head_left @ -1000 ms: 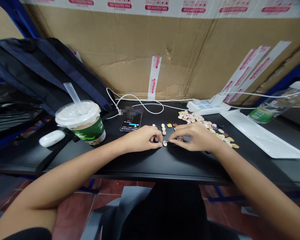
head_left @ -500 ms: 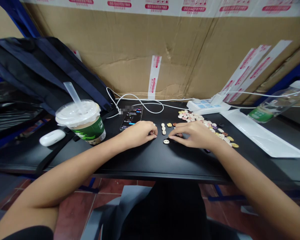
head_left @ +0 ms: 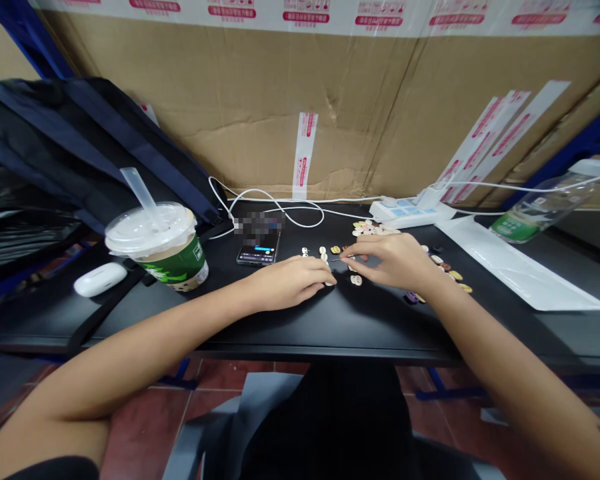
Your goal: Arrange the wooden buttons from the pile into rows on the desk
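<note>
Tabletop [head_left: 280,333] bears tokens [head_left: 356,281] and cup [head_left: 186,265] of tan drink [head_left: 153,258].

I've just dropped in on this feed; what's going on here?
A person works at a black table with both bare hands. The left hand lies low, its fingertips at a small pale piece. The right hand pinches a thin rod just beyond that piece. More small pieces lie around and behind the right hand. A phone and a lidded cup stand to the left.
</note>
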A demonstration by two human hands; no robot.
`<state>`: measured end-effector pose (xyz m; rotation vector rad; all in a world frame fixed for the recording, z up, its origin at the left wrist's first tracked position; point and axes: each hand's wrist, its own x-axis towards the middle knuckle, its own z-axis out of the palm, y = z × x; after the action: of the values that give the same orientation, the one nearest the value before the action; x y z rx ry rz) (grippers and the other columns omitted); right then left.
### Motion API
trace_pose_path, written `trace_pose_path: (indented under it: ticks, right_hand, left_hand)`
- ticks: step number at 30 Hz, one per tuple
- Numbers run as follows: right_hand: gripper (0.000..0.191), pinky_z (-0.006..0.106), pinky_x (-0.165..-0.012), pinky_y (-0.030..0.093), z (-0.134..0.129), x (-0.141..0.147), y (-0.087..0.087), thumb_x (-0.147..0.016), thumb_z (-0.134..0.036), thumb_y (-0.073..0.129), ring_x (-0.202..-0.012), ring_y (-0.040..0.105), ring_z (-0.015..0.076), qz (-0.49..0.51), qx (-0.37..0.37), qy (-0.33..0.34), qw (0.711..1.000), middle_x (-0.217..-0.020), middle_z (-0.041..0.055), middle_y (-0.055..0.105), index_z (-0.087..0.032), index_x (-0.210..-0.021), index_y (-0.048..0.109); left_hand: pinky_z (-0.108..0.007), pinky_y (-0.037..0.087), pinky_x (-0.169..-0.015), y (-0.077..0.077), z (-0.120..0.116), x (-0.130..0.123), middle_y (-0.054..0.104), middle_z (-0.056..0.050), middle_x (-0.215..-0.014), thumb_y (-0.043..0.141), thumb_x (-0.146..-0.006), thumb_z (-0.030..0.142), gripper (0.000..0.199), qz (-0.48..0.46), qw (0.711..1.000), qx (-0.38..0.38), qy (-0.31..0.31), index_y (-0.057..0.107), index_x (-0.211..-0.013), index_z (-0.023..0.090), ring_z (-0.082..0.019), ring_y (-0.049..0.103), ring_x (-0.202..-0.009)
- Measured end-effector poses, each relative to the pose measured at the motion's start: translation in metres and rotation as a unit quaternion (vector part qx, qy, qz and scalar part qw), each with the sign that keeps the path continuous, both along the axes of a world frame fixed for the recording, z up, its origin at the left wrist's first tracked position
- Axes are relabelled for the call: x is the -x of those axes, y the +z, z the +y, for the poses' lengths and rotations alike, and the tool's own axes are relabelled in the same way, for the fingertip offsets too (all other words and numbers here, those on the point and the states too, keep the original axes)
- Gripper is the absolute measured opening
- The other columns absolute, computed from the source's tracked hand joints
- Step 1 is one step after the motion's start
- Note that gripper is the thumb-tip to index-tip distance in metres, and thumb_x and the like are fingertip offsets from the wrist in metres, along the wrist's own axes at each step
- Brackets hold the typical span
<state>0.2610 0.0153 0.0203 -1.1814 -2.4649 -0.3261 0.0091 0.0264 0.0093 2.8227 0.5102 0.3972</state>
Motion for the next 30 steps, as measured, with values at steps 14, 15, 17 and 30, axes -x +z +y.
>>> trace_pose_path:
  ticks: [14,15,17,30]
  right_hand:
    - [0.019,0.028,-0.064,0.04,0.001,-0.003,0.0,-0.093,-0.034,0.059,-0.075,0.069,0.0172,-0.001,-0.004,-0.015,1.0,-0.089,0.0005,0.077,-0.027,-0.097,0.076]
    - [0.019,0.028,-0.064,0.04,0.001,-0.003,0.001,-0.092,-0.034,0.059,-0.075,0.07,0.0172,-0.001,-0.006,-0.017,1.0,-0.089,0.0004,0.077,-0.027,-0.097,0.077]
    - [0.019,0.028,-0.064,0.04,0.002,-0.003,0.001,-0.092,-0.034,0.06,-0.074,0.07,0.0174,-0.002,-0.011,-0.02,1.0,-0.089,0.0003,0.077,-0.027,-0.096,0.077]
    - [0.019,0.028,-0.06,0.039,0.003,-0.015,0.005,-0.091,-0.036,0.059,-0.078,0.07,0.0173,-0.011,0.014,-0.057,0.998,-0.095,-0.0016,0.078,-0.029,-0.096,0.077]
  left_hand:
    - [-0.035,0.043,-0.099,0.003,0.001,0.001,0.064,-0.008,-0.121,0.043,-0.099,0.015,0.025,0.015,0.998,-0.039,0.041,0.063,-0.114,0.019,-0.02,0.059,-0.114]
    - [-0.034,0.042,-0.099,0.003,0.001,0.001,0.065,-0.007,-0.12,0.043,-0.099,0.015,0.026,0.014,0.998,-0.038,0.037,0.064,-0.113,0.019,-0.02,0.059,-0.114]
    - [-0.034,0.041,-0.099,0.003,0.001,0.001,0.066,-0.005,-0.119,0.042,-0.099,0.014,0.026,0.016,0.999,-0.034,0.033,0.063,-0.113,0.021,-0.019,0.06,-0.114]
    - [-0.033,0.045,-0.086,0.012,0.004,0.005,0.066,-0.004,-0.091,0.045,-0.089,0.008,0.019,0.053,0.991,-0.065,0.107,0.062,-0.084,0.016,-0.018,0.062,-0.086]
